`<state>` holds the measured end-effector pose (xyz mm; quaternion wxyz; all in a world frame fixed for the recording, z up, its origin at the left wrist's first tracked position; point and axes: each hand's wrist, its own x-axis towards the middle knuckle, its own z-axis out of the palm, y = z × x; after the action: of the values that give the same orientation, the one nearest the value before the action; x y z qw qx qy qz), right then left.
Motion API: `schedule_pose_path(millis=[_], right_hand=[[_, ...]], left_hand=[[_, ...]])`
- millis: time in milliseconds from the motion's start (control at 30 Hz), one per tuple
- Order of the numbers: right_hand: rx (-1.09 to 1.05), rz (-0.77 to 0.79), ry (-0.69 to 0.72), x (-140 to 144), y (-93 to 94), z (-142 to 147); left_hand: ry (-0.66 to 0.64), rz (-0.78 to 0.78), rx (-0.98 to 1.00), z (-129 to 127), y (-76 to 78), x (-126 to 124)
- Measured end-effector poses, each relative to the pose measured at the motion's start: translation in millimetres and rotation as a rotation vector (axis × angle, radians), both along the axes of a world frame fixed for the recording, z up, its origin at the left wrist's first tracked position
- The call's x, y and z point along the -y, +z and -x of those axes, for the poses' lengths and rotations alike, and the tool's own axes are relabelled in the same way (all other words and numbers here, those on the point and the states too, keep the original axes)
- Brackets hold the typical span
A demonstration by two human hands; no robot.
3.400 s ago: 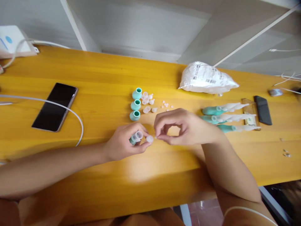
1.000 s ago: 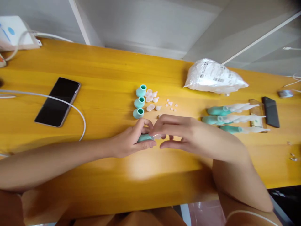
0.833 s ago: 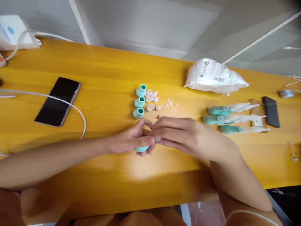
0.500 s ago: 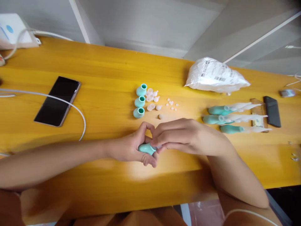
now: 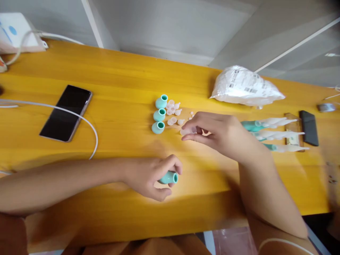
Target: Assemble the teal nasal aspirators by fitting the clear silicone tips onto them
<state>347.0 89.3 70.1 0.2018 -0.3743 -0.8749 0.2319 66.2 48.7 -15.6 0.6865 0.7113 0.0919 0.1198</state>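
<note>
My left hand (image 5: pixel 152 177) curls around a mint-green rubber bulb (image 5: pixel 168 177) just above the table, its open mouth facing right. My right hand (image 5: pixel 209 129) pinches a small translucent plastic piece (image 5: pixel 193 130) between thumb and fingers, beside a small round pale piece (image 5: pixel 183 132) on the table. Three more mint-green bulbs (image 5: pixel 159 114) stand in a column, mouths up. Right of them lie several translucent cups and nozzle tips (image 5: pixel 172 107). Small white pellets (image 5: pixel 191 113) are partly hidden behind my right hand.
A white plastic bag (image 5: pixel 245 86) lies at the back right. Mint-green bulbs with long white nozzles (image 5: pixel 271 147) lie right of my forearm, near a dark phone (image 5: pixel 308 127). At the left lie a larger phone (image 5: pixel 65 113) and a white cable (image 5: pixel 89 122) crossing it.
My right hand has moved away from the bulb's mouth, up and right to the small loose parts. My left hand has lowered slightly and turned, still holding the bulb, whose mouth now shows.
</note>
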Motion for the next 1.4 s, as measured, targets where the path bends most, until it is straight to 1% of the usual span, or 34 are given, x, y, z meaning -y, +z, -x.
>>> schedule_pose_path(millis=[133,233,333,433,533,600,667,767,833,900,1000,1100,1200,1300,1400], right_hand=[[0.262,-0.206,0.095,4.6,-9.6,10.8],[0.421,-0.301,0.098,5.9,-15.1,16.1],[0.474,-0.316,0.088,5.9,-17.8,17.9],[0.499,-0.330,0.090,5.8,-19.9,19.0],[0.505,-0.320,0.086,6.0,-20.3,19.3],[0.496,-0.302,0.082,6.8,-16.8,17.6],[0.455,-0.274,0.051,8.5,-8.5,13.2],[0.329,-0.197,-0.074,12.9,11.6,2.4],[0.258,-0.170,-0.164,16.2,26.0,-5.6],[0.228,-0.194,-0.231,18.8,37.6,-13.2],[0.279,-0.231,-0.307,19.9,45.9,-25.5],[0.390,-0.171,-0.354,16.7,42.2,-40.6],[0.457,-0.056,-0.383,9.9,29.1,-53.3],[0.530,0.047,-0.390,2.8,15.1,-56.8],[0.525,0.050,-0.346,-1.2,7.9,-49.5]], left_hand=[[0.000,-0.100,-0.022,1.0,1.4,-1.8],[0.057,-0.205,0.094,-2.0,-0.5,-2.1],[0.114,-0.310,0.205,-4.6,-1.5,-1.6],[0.162,-0.401,0.229,-6.0,-1.5,-3.0],[0.198,-0.566,0.269,-7.0,-1.0,-5.1],[0.238,-0.700,0.269,-7.2,0.9,-5.1],[0.330,-0.833,0.217,-6.6,4.8,-4.0],[0.470,-1.007,0.032,-4.5,13.5,-2.3],[0.497,-1.128,-0.093,-3.0,19.1,-2.0],[0.498,-1.258,-0.192,-1.9,24.1,-2.0],[0.507,-1.404,-0.320,-0.4,33.2,-0.3],[0.499,-1.481,-0.416,2.4,45.6,2.4],[0.462,-1.497,-0.494,7.1,56.2,1.7],[0.442,-1.454,-0.540,11.4,60.5,-2.9],[0.436,-1.451,-0.538,13.5,59.9,-7.0]])
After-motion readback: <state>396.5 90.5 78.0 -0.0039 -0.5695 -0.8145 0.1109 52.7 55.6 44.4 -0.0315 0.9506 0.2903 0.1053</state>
